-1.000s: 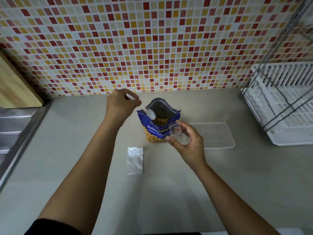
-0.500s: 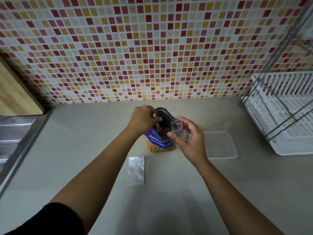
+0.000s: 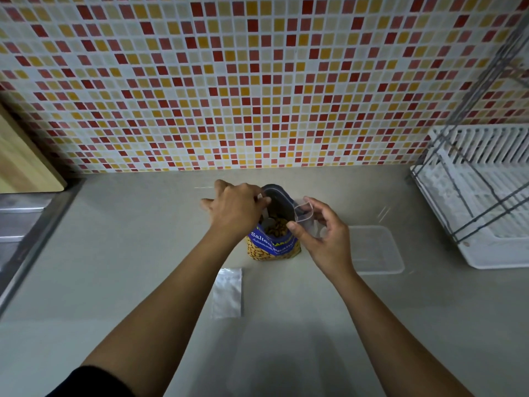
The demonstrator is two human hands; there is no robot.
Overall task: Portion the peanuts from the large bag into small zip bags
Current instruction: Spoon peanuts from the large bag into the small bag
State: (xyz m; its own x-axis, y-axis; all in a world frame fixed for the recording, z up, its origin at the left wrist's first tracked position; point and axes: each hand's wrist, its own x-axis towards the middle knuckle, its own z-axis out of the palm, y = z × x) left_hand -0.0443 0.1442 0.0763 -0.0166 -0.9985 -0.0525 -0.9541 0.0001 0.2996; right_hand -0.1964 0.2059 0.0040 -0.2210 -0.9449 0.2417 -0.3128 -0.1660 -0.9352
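A blue bag of salted peanuts stands open on the grey counter, nuts showing inside. My left hand grips a white spoon whose bowl is down in the bag among the peanuts. My right hand pinches a small clear zip bag, held with its mouth open beside the big bag's right rim. A second small zip bag lies flat on the counter in front of the peanut bag.
A clear plastic container sits to the right of my right hand. A white dish rack with a wire frame fills the right side. A steel sink edge and a wooden board are at left. Tiled wall behind.
My left hand brought the spoon from above the peanut bag down into it. My right hand with the small zip bag moved closer to the big bag's rim.
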